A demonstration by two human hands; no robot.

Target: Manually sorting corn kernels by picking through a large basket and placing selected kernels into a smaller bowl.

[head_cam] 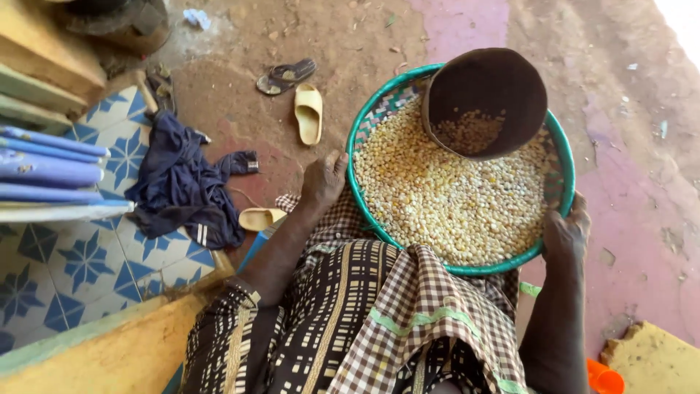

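Green-rimmed woven tray (362,191) (maize-filled), left hand (323,179) and right hand (566,232) clasping opposite edges, bare ground beyond.

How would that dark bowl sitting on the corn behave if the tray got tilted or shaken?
The dark bowl already leans on the corn kernels, so it would probably slide or tip further. It holds only a few kernels, so it is likely light. Its rounded shape could let it roll toward the green tray rim.

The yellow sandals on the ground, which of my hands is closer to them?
Left. Your left hand grips the tray's rim beside the yellow sandals; your right hand holds the far rim.
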